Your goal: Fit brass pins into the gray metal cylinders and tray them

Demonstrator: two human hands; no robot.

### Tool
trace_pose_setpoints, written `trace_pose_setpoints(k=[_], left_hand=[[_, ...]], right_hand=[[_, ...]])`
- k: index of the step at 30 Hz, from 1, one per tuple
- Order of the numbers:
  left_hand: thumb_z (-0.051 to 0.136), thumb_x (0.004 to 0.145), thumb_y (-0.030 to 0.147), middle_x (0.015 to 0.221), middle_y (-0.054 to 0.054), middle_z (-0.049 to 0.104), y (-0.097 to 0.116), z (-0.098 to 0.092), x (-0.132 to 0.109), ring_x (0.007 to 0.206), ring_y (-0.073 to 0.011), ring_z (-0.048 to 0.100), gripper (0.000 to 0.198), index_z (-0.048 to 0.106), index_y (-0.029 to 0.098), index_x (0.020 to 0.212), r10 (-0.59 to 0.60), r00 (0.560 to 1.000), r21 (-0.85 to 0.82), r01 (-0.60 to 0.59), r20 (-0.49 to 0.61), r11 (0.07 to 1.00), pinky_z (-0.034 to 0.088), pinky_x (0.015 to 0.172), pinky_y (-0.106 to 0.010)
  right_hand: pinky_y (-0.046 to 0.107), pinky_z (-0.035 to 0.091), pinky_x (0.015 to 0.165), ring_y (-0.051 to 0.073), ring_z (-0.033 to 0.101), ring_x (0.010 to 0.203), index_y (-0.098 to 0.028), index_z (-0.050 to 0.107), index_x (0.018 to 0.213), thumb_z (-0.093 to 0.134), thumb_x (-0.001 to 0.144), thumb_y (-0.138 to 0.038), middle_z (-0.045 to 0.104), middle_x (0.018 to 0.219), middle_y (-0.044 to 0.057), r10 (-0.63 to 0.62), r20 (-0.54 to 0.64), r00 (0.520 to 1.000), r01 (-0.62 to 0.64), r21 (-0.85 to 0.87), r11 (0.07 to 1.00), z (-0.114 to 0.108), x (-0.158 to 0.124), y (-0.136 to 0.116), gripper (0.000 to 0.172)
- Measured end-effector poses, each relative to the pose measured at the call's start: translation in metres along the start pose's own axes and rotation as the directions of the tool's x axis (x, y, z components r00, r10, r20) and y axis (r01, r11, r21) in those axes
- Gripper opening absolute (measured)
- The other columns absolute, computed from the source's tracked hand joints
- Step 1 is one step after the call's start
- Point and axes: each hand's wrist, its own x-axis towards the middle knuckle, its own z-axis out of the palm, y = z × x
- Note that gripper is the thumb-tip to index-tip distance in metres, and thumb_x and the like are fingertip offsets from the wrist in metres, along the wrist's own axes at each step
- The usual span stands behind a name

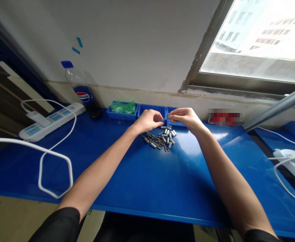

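Both of my arms reach out over a blue table [142, 174]. My left hand [148, 120] and my right hand [185, 118] meet fingertip to fingertip above a small pile of metal pins and short grey sleeves [162, 138]. Each hand pinches one end of a tiny part [165, 118] held between them; I cannot make out its exact shape. The pile lies just below and nearer to me than the hands.
Three small blue trays stand against the wall; the left one [123, 111] holds green parts. A cola bottle [80, 88] and a white power strip [52, 121] with a looping white cable [49, 153] sit at the left. Another power strip [292, 164] lies at the right.
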Motion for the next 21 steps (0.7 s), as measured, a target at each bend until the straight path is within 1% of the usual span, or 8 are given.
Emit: trace_pose_setpoints(k=[2, 4, 6, 7, 11, 14, 18, 21], left_hand=[[0.074, 0.079, 0.021, 0.08, -0.006, 0.079, 0.001, 0.002, -0.002, 0.074, -0.0178, 0.074, 0.014, 0.081, 0.015, 0.088, -0.02, 0.999, 0.106, 0.015, 0.04, 0.994, 0.054, 0.068, -0.023], [0.07, 0.079, 0.017, 0.083, -0.007, 0.08, 0.002, 0.003, -0.005, 0.077, -0.018, 0.074, 0.014, 0.082, 0.016, 0.088, -0.028, 0.995, 0.184, 0.009, 0.098, 0.983, 0.054, 0.069, -0.023], [0.07, 0.079, 0.015, 0.086, -0.008, 0.08, 0.004, 0.007, -0.007, 0.079, -0.0189, 0.073, 0.014, 0.081, 0.016, 0.086, -0.033, 0.988, 0.246, -0.005, 0.149, 0.969, 0.053, 0.069, -0.024], [0.07, 0.078, 0.015, 0.087, -0.008, 0.08, 0.006, 0.009, -0.008, 0.079, -0.0194, 0.073, 0.014, 0.081, 0.016, 0.086, -0.038, 0.986, 0.276, -0.008, 0.163, 0.961, 0.053, 0.068, -0.024], [0.073, 0.073, 0.012, 0.088, -0.008, 0.079, 0.01, 0.017, -0.01, 0.079, -0.0204, 0.073, 0.019, 0.079, 0.017, 0.09, -0.072, 0.98, 0.354, 0.002, 0.185, 0.935, 0.051, 0.066, -0.024], [0.068, 0.072, 0.006, 0.087, -0.007, 0.078, 0.012, 0.02, -0.011, 0.079, -0.0207, 0.072, 0.025, 0.078, 0.019, 0.092, -0.091, 0.977, 0.399, 0.007, 0.191, 0.917, 0.05, 0.066, -0.025], [0.064, 0.071, 0.004, 0.086, -0.006, 0.078, 0.01, 0.016, -0.012, 0.075, -0.0202, 0.071, 0.031, 0.077, 0.02, 0.095, -0.079, 0.974, 0.429, -0.02, 0.213, 0.903, 0.049, 0.066, -0.025], [0.064, 0.072, 0.005, 0.082, -0.005, 0.077, 0.006, 0.01, -0.01, 0.072, -0.0183, 0.07, 0.031, 0.076, 0.019, 0.097, -0.045, 0.975, 0.37, -0.04, 0.219, 0.928, 0.049, 0.066, -0.023]], right_hand=[[0.031, 0.058, 0.066, 0.02, 0.071, 0.067, -0.015, 0.081, 0.085, 0.086, 0.066, -0.035, 0.076, 0.071, 0.007, -0.045, -0.107, 0.993, 0.037, -0.08, 0.996, -0.001, 0.001, 0.002, 0.028], [0.03, 0.058, 0.066, 0.021, 0.072, 0.068, -0.014, 0.081, 0.086, 0.082, 0.068, -0.034, 0.078, 0.074, 0.008, -0.085, -0.197, 0.977, 0.054, -0.159, 0.986, -0.003, 0.002, 0.004, 0.027], [0.03, 0.058, 0.066, 0.022, 0.074, 0.071, -0.015, 0.081, 0.09, 0.08, 0.069, -0.033, 0.079, 0.08, 0.009, -0.104, -0.247, 0.963, 0.053, -0.206, 0.977, -0.005, 0.002, 0.005, 0.028], [0.03, 0.058, 0.066, 0.022, 0.074, 0.072, -0.015, 0.081, 0.092, 0.08, 0.069, -0.033, 0.08, 0.082, 0.009, -0.104, -0.255, 0.961, 0.049, -0.215, 0.975, -0.005, 0.002, 0.005, 0.029], [0.028, 0.057, 0.065, 0.021, 0.074, 0.071, -0.016, 0.08, 0.095, 0.077, 0.072, -0.031, 0.08, 0.083, 0.009, -0.086, -0.222, 0.971, 0.037, -0.217, 0.975, -0.004, 0.003, 0.006, 0.028], [0.028, 0.057, 0.064, 0.021, 0.075, 0.073, -0.016, 0.08, 0.093, 0.077, 0.072, -0.031, 0.08, 0.082, 0.008, -0.073, -0.188, 0.98, 0.031, -0.215, 0.976, -0.002, 0.004, 0.007, 0.026], [0.028, 0.056, 0.064, 0.021, 0.075, 0.072, -0.015, 0.079, 0.092, 0.077, 0.073, -0.03, 0.079, 0.079, 0.009, -0.068, -0.131, 0.989, 0.042, -0.194, 0.98, -0.001, 0.005, 0.009, 0.025], [0.028, 0.056, 0.064, 0.022, 0.075, 0.072, -0.014, 0.079, 0.092, 0.077, 0.073, -0.03, 0.078, 0.078, 0.009, -0.075, -0.098, 0.992, 0.053, -0.207, 0.977, -0.001, 0.006, 0.011, 0.024]])
